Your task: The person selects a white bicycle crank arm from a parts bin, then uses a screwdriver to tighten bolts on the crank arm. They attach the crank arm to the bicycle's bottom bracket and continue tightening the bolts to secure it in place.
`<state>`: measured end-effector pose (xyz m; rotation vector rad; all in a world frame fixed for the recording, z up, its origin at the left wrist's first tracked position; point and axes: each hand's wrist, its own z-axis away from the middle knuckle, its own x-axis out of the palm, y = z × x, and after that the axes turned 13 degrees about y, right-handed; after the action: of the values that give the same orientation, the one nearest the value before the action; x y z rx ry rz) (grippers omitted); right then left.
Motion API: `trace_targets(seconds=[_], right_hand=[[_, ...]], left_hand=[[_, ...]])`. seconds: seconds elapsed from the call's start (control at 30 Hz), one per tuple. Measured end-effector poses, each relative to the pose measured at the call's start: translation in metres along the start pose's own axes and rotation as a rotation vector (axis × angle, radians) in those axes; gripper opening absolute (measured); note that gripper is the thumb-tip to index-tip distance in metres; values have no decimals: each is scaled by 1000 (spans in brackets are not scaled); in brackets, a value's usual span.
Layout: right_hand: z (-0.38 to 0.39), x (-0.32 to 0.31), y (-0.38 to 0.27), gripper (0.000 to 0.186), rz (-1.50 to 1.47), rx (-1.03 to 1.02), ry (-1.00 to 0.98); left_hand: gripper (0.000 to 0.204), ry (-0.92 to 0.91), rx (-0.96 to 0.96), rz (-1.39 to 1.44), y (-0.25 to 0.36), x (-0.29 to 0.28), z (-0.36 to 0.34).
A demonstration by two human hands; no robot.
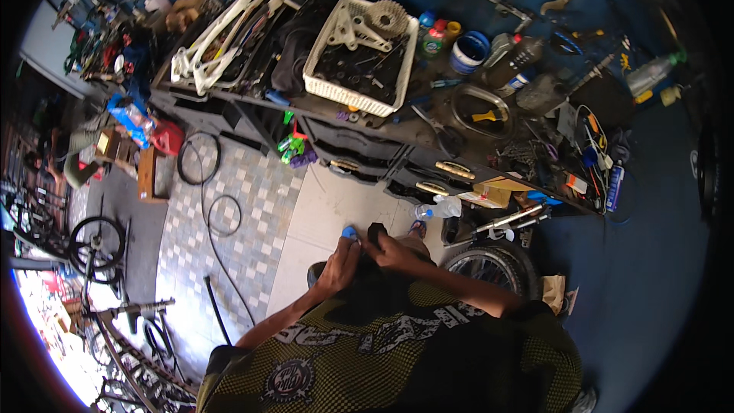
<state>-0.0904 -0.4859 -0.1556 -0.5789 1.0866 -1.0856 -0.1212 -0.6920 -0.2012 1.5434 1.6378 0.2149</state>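
Both hands meet at chest height, left hand (339,263) fingers and right hand (392,248) fingers closed around a small black part (375,234)

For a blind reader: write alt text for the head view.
Both hands, left hand and right hand, grip a small black part with a blue piece before a cluttered workbench bearing a white basket; a bicycle wheel lies nearby.

The person wears a short-sleeved jersey (397,352) in black and olive-yellow with a fine mesh-like check pattern. Bold white block lettering runs across the chest, and a round white-and-black emblem (289,379) sits lower on the left side. Both forearms are bare.
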Motion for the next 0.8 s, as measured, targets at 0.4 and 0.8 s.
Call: trace_targets(seconds=[0.4,0.8], right_hand=[[-20,-26,1,63,488,-109,-14],[-32,-171,32,51,483,137,566]], left_hand=[[41,-586,-954,30,-29,-46,9],[34,-975,-960,-29,-74,-46,-17]])
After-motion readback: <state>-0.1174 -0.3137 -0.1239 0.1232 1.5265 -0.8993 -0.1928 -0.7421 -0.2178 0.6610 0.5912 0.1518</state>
